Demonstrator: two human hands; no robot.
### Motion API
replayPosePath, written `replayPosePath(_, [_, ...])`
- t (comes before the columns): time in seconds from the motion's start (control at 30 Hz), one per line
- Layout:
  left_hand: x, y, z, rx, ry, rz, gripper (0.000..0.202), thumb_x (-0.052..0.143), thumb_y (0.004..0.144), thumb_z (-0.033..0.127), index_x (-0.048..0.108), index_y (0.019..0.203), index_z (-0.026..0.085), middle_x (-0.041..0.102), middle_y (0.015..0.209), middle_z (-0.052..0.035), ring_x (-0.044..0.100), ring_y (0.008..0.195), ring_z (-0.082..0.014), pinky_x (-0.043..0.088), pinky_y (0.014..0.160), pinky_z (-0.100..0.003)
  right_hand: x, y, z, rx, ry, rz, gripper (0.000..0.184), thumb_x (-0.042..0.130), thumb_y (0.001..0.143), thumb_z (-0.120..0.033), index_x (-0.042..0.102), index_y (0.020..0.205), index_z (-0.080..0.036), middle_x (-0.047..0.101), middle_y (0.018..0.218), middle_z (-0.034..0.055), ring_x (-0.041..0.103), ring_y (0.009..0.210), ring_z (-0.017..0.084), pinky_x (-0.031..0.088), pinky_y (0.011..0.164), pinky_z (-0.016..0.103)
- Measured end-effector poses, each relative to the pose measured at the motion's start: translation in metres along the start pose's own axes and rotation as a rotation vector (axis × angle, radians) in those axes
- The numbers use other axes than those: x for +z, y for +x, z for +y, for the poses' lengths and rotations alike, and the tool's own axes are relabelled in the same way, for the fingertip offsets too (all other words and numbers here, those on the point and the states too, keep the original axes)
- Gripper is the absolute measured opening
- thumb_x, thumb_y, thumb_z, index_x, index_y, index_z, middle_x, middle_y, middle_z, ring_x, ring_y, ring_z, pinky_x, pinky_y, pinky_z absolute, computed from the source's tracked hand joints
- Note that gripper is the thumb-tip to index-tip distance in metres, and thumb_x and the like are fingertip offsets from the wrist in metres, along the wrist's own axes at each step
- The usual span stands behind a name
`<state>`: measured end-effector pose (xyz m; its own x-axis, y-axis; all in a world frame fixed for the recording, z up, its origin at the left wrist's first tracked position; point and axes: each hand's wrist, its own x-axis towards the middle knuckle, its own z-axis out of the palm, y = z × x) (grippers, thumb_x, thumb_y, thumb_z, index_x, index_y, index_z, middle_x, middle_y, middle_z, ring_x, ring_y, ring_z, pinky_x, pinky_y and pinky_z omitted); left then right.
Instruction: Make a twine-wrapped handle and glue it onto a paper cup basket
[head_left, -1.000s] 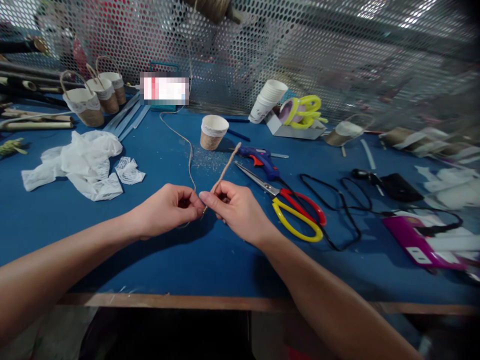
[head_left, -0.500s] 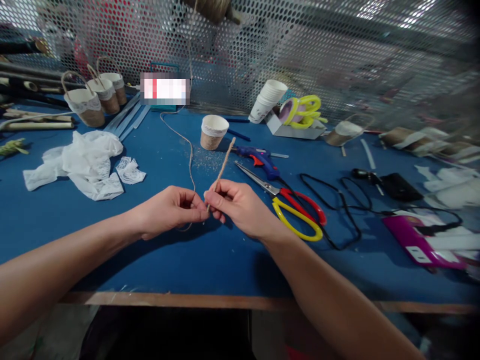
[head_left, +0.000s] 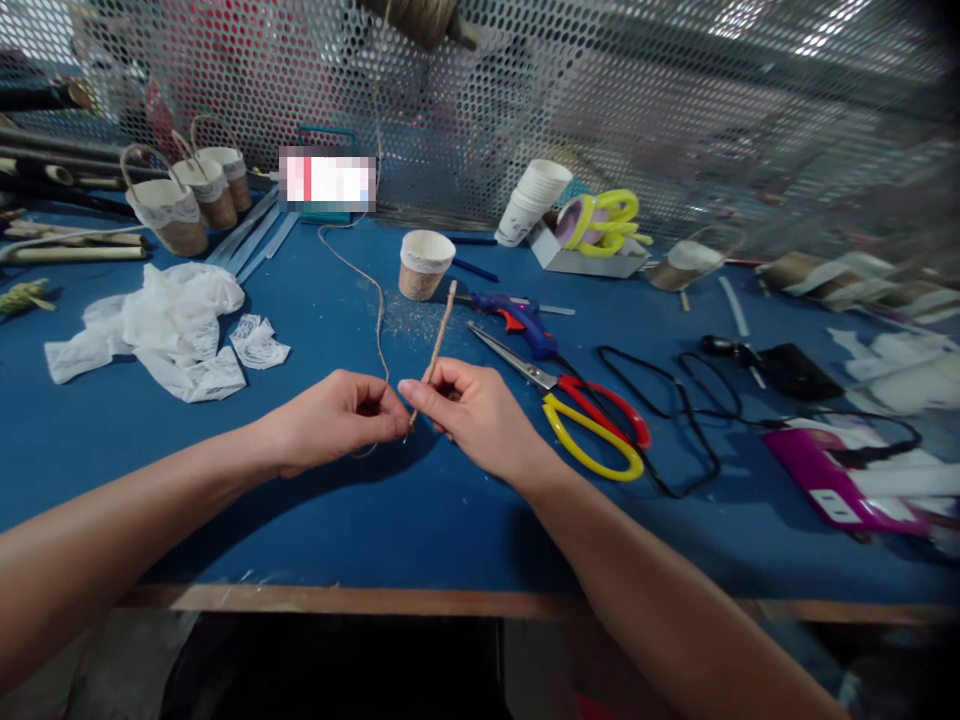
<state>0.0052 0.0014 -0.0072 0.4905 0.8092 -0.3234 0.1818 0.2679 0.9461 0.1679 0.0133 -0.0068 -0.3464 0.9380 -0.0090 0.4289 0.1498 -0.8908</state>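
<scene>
Twine-wrapped stick point(head_left: 439, 333) rising between your hands, right hand point(head_left: 472, 412) pinching its base — left hand point(head_left: 337, 418) pinching loose twine point(head_left: 379, 320) beside it.

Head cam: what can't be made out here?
- Where the twine meets the twine-wrapped stick: hidden by the pinching fingertips of the left hand and right hand.
- Twine spool: cut off by the top edge.
- Teal box: front covered by a pixelated patch.
- Paper rolls at far right: blurred.
- Things behind the mesh panel: only vague shapes.
</scene>
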Motion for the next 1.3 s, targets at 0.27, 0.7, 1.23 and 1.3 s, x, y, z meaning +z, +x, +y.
replayPosePath(0.27, [0.0014, -0.0007, 0.0, -0.009, -0.022, 0.008, 0.016, 0.058, 0.069, 0.025, 0.05, 0.062, 0.013, 0.044, 0.055, 0.0059, 0.035, 0.048, -0.0049, 0.026, 0.046, -0.02, 0.0014, -0.0011, 0.0006, -0.039, -0.022, 0.026, 0.032, 0.058, 0.074, -0.038, 0.044, 0.055, -0.016, 0.04, 0.051, -0.0051, 0.033, 0.047, 0.005, 0.03, 0.045, 0.021])
replayPosePath(0.7, [-0.0032, -0.0001, 0.0024, 0.014, -0.075, -0.048, 0.016, 0.055, 0.073, 0.025, 0.051, 0.064, 0.012, 0.043, 0.057, 0.0055, 0.033, 0.048, -0.0039, 0.023, 0.045, -0.019, -0.004, -0.0007, -0.0032, 0.052, 0.104, -0.115, 0.023, 0.052, 0.08, -0.035, 0.048, 0.069, -0.015, 0.043, 0.05, -0.006, 0.041, 0.044, 0.005, 0.034, 0.041, 0.018])
replayPosePath(1.23, [-0.0011, 0.0006, -0.0013, 0.076, 0.129, 0.013, 0.019, 0.055, 0.072, 0.028, 0.051, 0.062, 0.012, 0.042, 0.056, 0.0047, 0.036, 0.052, -0.0063, 0.029, 0.05, -0.021, 0.0007, -0.0013, -0.0014, 0.031, 0.0, -0.05, 0.032, 0.057, 0.074, -0.042, 0.045, 0.059, -0.015, 0.041, 0.05, -0.0056, 0.034, 0.044, 0.005, 0.028, 0.041, 0.02])
replayPosePath(1.3, [-0.001, 0.0007, -0.0017, 0.061, 0.098, -0.015, 0.019, 0.055, 0.072, 0.028, 0.052, 0.064, 0.011, 0.042, 0.057, 0.0047, 0.034, 0.051, -0.0058, 0.027, 0.048, -0.02, 0.0008, -0.0017, -0.002, 0.03, 0.087, -0.106, 0.03, 0.056, 0.075, -0.041, 0.046, 0.063, -0.016, 0.044, 0.054, -0.0047, 0.038, 0.046, 0.005, 0.031, 0.042, 0.019])
